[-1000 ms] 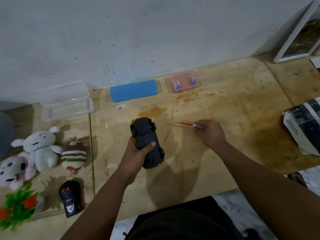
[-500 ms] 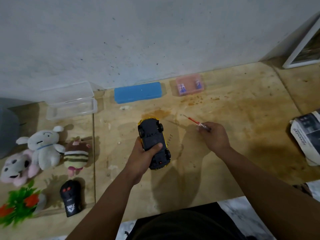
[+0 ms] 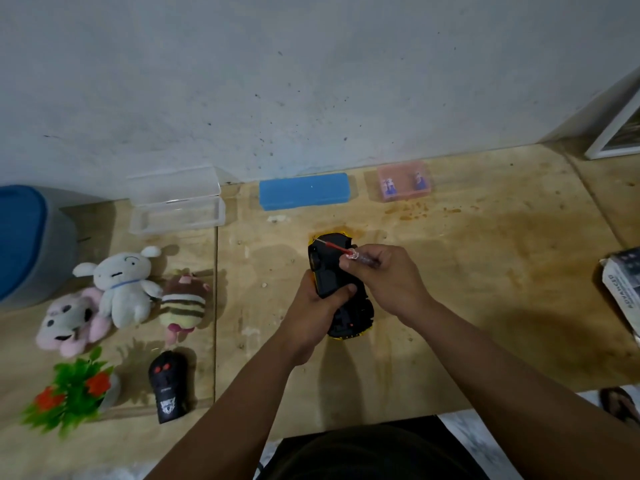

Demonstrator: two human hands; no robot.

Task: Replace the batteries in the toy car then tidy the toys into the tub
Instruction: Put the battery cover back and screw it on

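Note:
The yellow toy car (image 3: 332, 271) lies upside down, black underside up, over the middle of the wooden table. My left hand (image 3: 313, 311) grips it from the left, thumb across the underside. My right hand (image 3: 388, 278) pinches a small red screwdriver (image 3: 341, 250) whose tip reaches the car's far left underside. A pink case (image 3: 404, 180) holding batteries sits by the wall. A grey tub with a blue lid (image 3: 24, 240) stands at the far left.
Three plush toys (image 3: 121, 289) lie at the left, with a fake plant (image 3: 74, 389) and a black remote (image 3: 168, 386) in front of them. An open clear box (image 3: 175, 202) and a blue case (image 3: 303, 190) sit along the wall. A printed packet (image 3: 621, 289) lies at the right edge.
My right hand has lifted the screwdriver off the table and moved left onto the car's underside. My left hand keeps its grip on the car.

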